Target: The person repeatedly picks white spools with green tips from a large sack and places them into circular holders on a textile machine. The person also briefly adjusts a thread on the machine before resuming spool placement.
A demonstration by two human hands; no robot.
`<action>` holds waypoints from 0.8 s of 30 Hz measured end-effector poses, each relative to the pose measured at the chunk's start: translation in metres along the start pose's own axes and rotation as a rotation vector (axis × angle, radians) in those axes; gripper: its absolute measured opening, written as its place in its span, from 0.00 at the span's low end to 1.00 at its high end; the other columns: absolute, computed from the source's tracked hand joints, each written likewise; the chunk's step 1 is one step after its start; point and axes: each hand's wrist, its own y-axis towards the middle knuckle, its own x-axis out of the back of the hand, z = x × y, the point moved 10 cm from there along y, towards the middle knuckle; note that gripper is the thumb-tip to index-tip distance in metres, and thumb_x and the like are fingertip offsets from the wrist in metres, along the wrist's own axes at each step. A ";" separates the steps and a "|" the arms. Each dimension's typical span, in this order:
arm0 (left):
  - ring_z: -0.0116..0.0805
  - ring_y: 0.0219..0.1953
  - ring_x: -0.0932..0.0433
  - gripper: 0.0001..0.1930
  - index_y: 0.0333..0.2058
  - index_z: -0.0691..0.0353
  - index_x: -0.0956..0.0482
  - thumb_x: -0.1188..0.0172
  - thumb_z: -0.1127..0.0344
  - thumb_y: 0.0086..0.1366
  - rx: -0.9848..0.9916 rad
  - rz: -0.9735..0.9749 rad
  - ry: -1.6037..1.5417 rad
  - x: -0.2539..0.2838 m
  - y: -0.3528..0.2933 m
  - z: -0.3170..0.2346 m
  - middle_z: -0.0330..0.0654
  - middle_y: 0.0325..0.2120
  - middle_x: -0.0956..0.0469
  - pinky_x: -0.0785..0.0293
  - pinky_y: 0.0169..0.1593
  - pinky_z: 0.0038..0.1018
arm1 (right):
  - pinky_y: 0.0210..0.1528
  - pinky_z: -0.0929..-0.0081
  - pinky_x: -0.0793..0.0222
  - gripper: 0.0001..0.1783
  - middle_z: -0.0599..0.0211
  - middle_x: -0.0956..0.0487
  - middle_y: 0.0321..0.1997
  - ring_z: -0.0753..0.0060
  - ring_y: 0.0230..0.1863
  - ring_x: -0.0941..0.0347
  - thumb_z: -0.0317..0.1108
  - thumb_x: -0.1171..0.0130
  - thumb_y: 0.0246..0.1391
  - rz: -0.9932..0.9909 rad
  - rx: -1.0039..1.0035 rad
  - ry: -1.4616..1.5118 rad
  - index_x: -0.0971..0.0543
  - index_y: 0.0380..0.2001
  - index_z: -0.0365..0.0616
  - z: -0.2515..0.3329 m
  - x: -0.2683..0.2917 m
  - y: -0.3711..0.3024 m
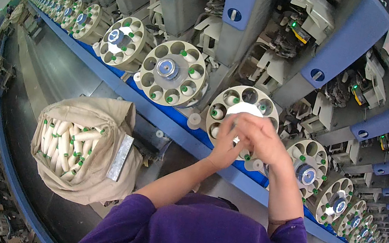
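My hands meet over the middle of a round cream bobbin magazine (218, 99) with a ring of round pockets. Several pockets hold white yarn bobbins with green tips, such as the bobbin (218, 113). A bright white patch (245, 110) shows at the magazine's centre, just beyond my fingers. My left hand (226, 147) has its fingers bent upward and drawn together. Close against it, my right hand (260, 137) curls over from the right, partly covering the left fingertips. Whatever lies between the fingers is hidden, too small to make out.
At my left stands a beige cloth sack (113, 156) full of white, green-tipped bobbins, a metal plate (119, 158) on its side. Similar magazines (174, 73) line the blue rail (173, 124) both ways. Blue-grey machine columns (346, 41) rise behind them.
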 end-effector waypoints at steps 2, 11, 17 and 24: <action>0.38 0.43 0.30 0.17 0.47 0.64 0.33 0.53 0.58 0.65 0.103 0.095 -0.307 -0.010 0.004 -0.011 0.50 0.40 0.30 0.35 0.47 0.31 | 0.23 0.83 0.45 0.12 0.78 0.36 0.18 0.86 0.22 0.41 0.37 0.52 0.56 -0.046 0.026 0.115 0.30 0.21 0.45 0.003 0.011 0.012; 0.17 0.10 0.43 0.09 0.29 0.58 0.29 0.49 0.60 0.64 0.534 0.007 -0.695 0.070 0.059 -0.052 0.30 0.11 0.36 0.50 0.13 0.16 | 0.15 0.87 0.54 0.17 0.77 0.34 0.13 0.86 0.12 0.45 0.45 0.53 0.58 0.271 -0.462 0.162 0.24 0.29 0.44 -0.080 -0.018 0.011; 0.30 0.29 0.27 0.13 0.42 0.64 0.27 0.45 0.64 0.60 0.169 -0.043 0.162 0.124 0.046 -0.026 0.42 0.30 0.23 0.30 0.36 0.24 | 0.30 0.75 0.34 0.14 0.66 0.23 0.27 0.71 0.25 0.29 0.43 0.43 0.51 -0.171 0.164 -0.700 0.20 0.33 0.44 -0.062 0.058 0.029; 0.32 0.34 0.24 0.15 0.43 0.63 0.26 0.42 0.65 0.57 0.573 0.236 0.237 0.089 -0.062 0.065 0.44 0.31 0.23 0.28 0.41 0.27 | 0.55 0.68 0.39 0.11 0.53 0.31 0.54 0.53 0.55 0.35 0.40 0.37 0.43 -0.272 -0.166 -0.648 0.19 0.27 0.44 -0.107 0.092 0.026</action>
